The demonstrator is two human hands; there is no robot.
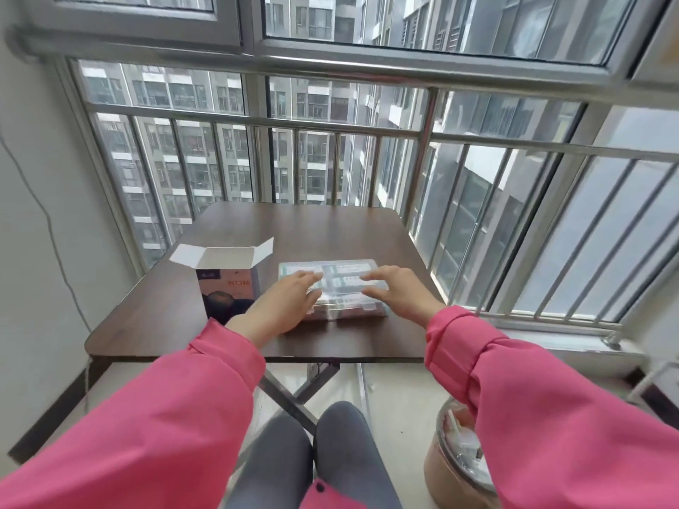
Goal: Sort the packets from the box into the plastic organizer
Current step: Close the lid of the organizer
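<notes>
A clear plastic organizer lies flat on the dark wooden table, its lid down, with green-and-white packets showing through the top. My left hand rests on its left part, fingers stretched flat over the lid. My right hand lies flat on its right part, fingers pointing left. Left of the organizer stands the cardboard box, upright, its top flaps folded open; what is inside it is hidden.
Window bars and a metal railing rise just behind and to the right of the table. A round brown bin with white scraps sits on the floor at the lower right. My knees are under the table's front edge.
</notes>
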